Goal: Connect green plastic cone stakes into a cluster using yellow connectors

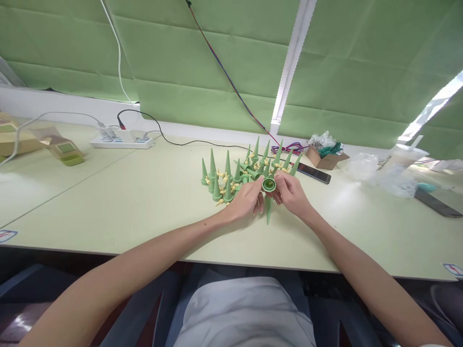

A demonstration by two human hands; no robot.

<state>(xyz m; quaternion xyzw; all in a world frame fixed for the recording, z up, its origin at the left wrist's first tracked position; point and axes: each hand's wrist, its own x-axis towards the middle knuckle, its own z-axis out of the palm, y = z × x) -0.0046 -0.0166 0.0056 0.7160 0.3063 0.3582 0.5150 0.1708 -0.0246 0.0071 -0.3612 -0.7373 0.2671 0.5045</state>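
Between my hands is a green cone-shaped piece [269, 184], its round hollow base turned up toward me. My left hand [249, 198] pinches it from the left, and my right hand [289, 191] grips its right side. Below them a green spike [268, 210] points toward the table's front edge; whether it belongs to the held piece I cannot tell. Just beyond my hands, several green cones [212, 168] stand upright on the table, with small yellow pieces [220, 174] among them. Some green pieces lie on their sides, partly hidden by my hands.
A phone [311, 172] lies behind my right hand, beside a small cardboard box [325, 160] with plastic and green material. Farther right are a cup [401, 159] and a dark device [437, 203]. A power strip [122, 141] with cables sits back left, near an open carton [60, 147].
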